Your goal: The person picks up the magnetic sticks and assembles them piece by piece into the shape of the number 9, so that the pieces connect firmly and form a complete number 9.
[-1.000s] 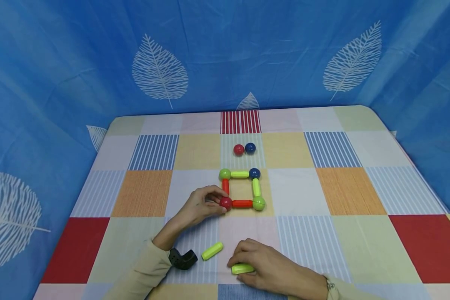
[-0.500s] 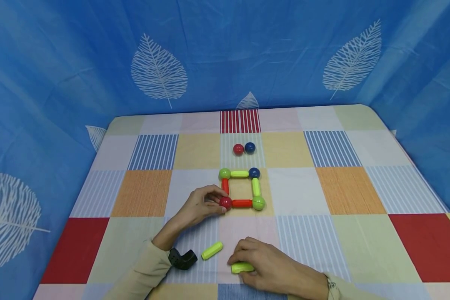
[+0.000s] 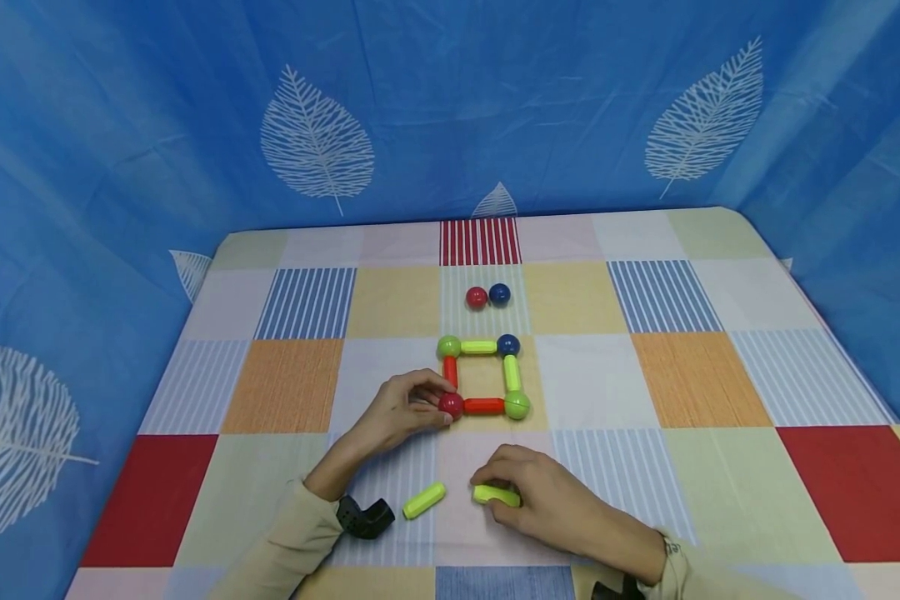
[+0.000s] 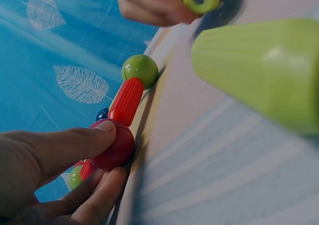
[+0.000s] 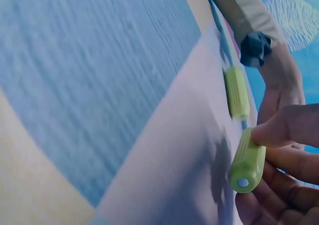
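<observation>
At the near left corner of a square of rods and balls, my left hand (image 3: 399, 414) pinches a red ball (image 3: 451, 406). A red rod (image 3: 484, 407) runs from that ball to a green ball (image 3: 517, 405), and another red rod (image 3: 451, 371) leads to the far green ball (image 3: 449, 347). Yellow-green rods (image 3: 479, 347) and a blue ball (image 3: 508, 346) form the rest of the square. Nearer the front, my right hand (image 3: 540, 500) pinches a yellow-green rod (image 5: 248, 160) between thumb and fingers. The right wrist view shows a pale metal disc in the rod's end.
A loose yellow-green rod (image 3: 424, 501) lies on the patchwork cloth (image 3: 607, 542) between my two hands. Beyond the square, a red ball (image 3: 477, 297) and a blue ball (image 3: 499, 294) sit side by side. A blue leaf-print curtain (image 3: 450, 100) stands behind the table.
My right hand has moved forward, away from the table's front edge, with the yellow-green rod in its fingers. My left hand stays on the red ball, and the square has not moved.
</observation>
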Demonstrator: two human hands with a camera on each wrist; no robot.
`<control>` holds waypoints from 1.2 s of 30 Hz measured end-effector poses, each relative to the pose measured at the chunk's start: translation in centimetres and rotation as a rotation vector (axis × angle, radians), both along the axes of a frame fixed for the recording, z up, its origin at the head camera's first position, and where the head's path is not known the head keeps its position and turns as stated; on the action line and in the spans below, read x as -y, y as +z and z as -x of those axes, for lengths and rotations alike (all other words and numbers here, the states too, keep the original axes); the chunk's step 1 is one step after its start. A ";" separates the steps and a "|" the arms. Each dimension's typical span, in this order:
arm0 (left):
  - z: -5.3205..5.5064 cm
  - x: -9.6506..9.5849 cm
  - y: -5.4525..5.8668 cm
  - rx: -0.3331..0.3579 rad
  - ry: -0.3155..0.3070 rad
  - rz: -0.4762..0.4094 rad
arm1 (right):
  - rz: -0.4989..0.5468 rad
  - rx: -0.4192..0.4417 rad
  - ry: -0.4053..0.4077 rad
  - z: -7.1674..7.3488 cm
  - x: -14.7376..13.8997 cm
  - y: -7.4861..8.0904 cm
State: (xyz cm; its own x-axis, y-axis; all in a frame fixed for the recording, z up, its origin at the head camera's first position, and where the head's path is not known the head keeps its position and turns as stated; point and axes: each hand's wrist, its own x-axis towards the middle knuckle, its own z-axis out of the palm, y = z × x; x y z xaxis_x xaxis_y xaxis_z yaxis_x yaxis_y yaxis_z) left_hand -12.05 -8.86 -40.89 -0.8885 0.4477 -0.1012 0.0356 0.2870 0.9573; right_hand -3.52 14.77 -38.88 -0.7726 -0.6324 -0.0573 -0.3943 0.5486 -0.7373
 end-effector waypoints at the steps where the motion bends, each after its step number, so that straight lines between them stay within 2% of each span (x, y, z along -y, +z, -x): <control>1: 0.0 0.0 0.0 0.002 0.000 -0.001 | 0.013 0.011 -0.021 0.2 -0.1 -0.1; 10: 0.1 -0.1 -0.1 0.013 0.004 0.001 | 0.099 0.091 -0.203 1.2 -0.9 -0.5; 20: 0.1 0.0 0.0 0.023 0.004 0.003 | 0.153 0.299 -0.435 3.0 -2.2 -0.7; 24: 0.1 0.0 -0.1 0.025 0.005 0.005 | 0.184 0.391 -0.492 3.3 -2.5 -0.5; 31: 0.2 0.2 -0.2 0.022 0.003 -0.004 | 0.321 0.563 -0.559 3.5 -2.8 -0.2; 36: 0.2 0.2 -0.2 0.026 0.004 -0.009 | 0.350 0.616 -0.613 3.5 -3.2 -0.3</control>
